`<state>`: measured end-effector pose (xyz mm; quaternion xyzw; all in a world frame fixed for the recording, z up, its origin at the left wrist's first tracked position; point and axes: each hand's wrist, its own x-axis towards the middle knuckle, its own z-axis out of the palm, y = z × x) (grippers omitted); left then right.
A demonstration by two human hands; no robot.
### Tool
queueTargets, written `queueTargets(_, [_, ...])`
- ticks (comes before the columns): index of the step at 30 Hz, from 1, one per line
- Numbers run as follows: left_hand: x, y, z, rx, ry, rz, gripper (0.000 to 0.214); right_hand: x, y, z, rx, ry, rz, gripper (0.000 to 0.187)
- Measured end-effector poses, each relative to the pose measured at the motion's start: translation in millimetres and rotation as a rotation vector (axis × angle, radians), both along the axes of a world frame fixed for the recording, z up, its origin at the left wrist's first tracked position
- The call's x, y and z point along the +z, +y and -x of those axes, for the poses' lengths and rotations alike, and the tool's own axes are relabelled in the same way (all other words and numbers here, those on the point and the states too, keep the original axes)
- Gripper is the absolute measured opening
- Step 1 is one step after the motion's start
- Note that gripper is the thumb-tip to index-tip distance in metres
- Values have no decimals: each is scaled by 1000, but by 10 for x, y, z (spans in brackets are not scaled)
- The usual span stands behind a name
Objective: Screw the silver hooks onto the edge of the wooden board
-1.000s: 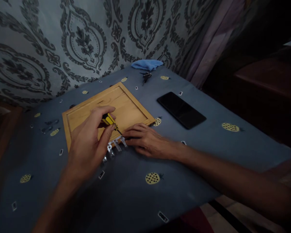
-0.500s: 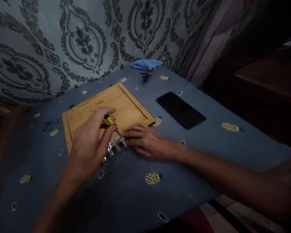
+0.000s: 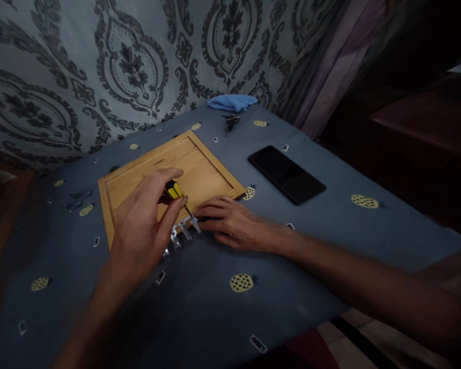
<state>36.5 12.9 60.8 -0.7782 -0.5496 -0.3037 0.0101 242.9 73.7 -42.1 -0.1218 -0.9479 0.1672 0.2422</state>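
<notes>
My left hand (image 3: 142, 215) is closed around the yellow and black handle of a screwdriver (image 3: 174, 189). The screwdriver's tip points down at the right end of a shiny metal hook rail (image 3: 183, 221), whose several hooks stick out past the near edge of a framed wooden board (image 3: 200, 177). My right hand (image 3: 236, 223) lies against the board's near right edge, fingers together and curled toward the screwdriver tip. The undersides of its fingertips are hidden. Part of the rail's left end is behind my left hand.
A black phone (image 3: 287, 174) lies right of the board on the blue pineapple-print tablecloth (image 3: 311, 236). Farther back are a small dark object, perhaps keys (image 3: 231, 122), and a blue cloth (image 3: 232, 102). A patterned curtain (image 3: 138, 61) hangs behind the table.
The screwdriver handle has turned slightly in my left hand, and the fingers have shifted a little with it. My right hand and the board stay in place.
</notes>
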Motion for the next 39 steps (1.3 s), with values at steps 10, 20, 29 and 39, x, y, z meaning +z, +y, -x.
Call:
queueTargets(10, [0, 10, -15, 32, -1, 14, 26, 4, -5, -2, -16, -20, -1, 33])
queueTargets(20, [25, 4, -16, 6, 17, 37, 29, 19, -7, -2, -9, -18, 5, 34])
queueTargets(29, [10, -8, -11, -7, -23, 24, 30, -5, -3, 2, -11, -16, 9, 34])
queueTargets(39, [133, -51, 15, 46, -33, -4, 25, -4, -2, -4, 3, 7, 16, 32])
